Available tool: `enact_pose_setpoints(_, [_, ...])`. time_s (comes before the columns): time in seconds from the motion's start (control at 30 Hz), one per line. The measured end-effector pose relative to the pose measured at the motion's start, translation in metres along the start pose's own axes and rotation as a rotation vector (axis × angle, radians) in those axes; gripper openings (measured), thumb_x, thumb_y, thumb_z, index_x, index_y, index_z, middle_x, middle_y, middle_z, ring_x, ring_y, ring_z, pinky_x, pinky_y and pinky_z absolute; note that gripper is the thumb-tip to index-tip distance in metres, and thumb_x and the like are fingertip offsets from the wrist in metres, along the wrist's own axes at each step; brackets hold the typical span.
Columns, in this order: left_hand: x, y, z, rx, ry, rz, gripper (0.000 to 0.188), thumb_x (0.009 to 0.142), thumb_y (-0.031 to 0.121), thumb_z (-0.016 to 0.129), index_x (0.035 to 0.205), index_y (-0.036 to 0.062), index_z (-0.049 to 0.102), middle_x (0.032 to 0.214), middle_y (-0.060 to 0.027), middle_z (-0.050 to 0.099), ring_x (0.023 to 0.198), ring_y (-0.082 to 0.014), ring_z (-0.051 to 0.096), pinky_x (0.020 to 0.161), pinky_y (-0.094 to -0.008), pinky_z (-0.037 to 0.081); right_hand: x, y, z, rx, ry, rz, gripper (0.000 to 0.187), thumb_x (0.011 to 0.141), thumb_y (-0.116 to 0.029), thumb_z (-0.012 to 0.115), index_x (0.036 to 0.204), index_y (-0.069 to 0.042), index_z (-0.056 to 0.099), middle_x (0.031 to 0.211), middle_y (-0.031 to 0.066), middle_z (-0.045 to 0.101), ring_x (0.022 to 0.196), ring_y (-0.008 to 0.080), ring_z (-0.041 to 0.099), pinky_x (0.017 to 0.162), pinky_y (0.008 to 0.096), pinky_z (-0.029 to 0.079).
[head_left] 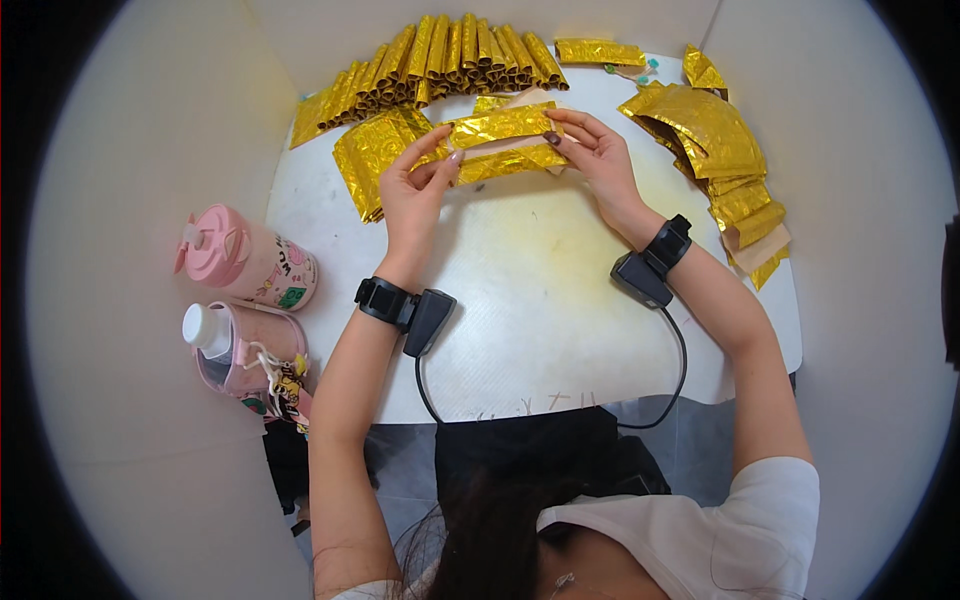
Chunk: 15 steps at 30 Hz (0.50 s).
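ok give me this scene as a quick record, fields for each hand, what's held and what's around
left hand: pinching the left end of a gold foil sheet
right hand: pinching its right end
sheet state: partly folded, pale band between gold parts
far edge: piled rolled gold tubes
beside left hand: flat gold stack
right side: overlapping gold sheets
left side: pink lidded tumbler, white-capped bottle
surface: white table

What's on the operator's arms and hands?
Left hand and right hand ungloved. Each wrist: black strap with black wedge-shaped box and thin black cable. White short sleeve on the right arm.
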<state>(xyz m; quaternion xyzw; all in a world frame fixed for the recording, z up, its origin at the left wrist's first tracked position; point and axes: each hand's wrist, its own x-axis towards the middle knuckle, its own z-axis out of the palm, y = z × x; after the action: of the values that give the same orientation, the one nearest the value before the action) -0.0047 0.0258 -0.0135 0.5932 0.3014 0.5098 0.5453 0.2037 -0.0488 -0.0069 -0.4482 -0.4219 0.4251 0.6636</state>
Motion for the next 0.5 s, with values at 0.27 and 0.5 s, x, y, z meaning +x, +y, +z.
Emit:
enact_pose_setpoints(0.27, [-0.001, 0.006, -0.002, 0.085, 0.008, -0.086, 0.037, 0.084, 0.004, 0.067, 0.120, 0.0004, 0.059, 0.108, -0.0036, 0.064, 0.084, -0.0071, 0.061, 0.071, -0.0209, 0.048, -0.002, 0.000, -0.001, -0.122, -0.041, -0.052, 0.045, 0.079, -0.004, 0.070, 0.122, -0.001, 0.054, 0.121, 0.0110, 0.060, 0.070, 0.0015, 0.060, 0.064, 0.0167, 0.048])
enact_pose_setpoints(0.5, [0.003, -0.001, -0.008, 0.020, 0.005, -0.133, 0.034, 0.086, 0.011, 0.067, 0.119, 0.0077, 0.062, 0.098, 0.0018, 0.065, 0.076, -0.0041, 0.058, 0.066, -0.0193, 0.047, -0.002, 0.000, 0.002, -0.164, -0.028, -0.066, 0.041, 0.082, -0.007, 0.068, 0.121, -0.002, 0.056, 0.111, 0.0092, 0.065, 0.067, -0.0009, 0.055, 0.061, 0.0155, 0.045])
